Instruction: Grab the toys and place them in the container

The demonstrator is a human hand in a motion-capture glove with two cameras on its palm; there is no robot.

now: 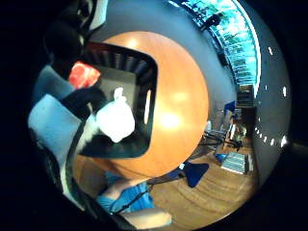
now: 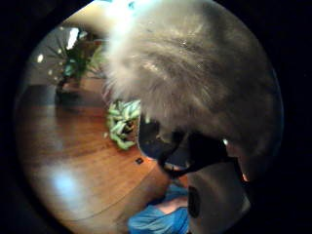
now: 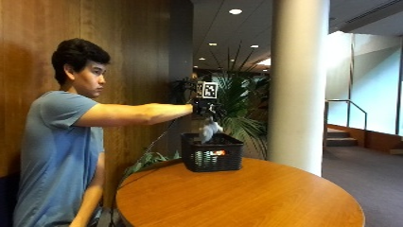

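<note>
Outside view: your gloved right hand (image 3: 203,108) holds a grey plush toy (image 3: 209,129) by curled fingers, dangling above the black basket (image 3: 212,152) on the round tabletop (image 3: 252,198). Little-finger view: a red toy (image 1: 83,74) lies inside the basket. Thumb view: grey fur fills the frame.

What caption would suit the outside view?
Seated person's gloved right hand holds a grey furry toy above a black basket on a round wooden table.

Fluffy plush toy (image 2: 195,73); slatted black plastic basket (image 3: 212,153); glossy wooden table (image 3: 252,198).
</note>
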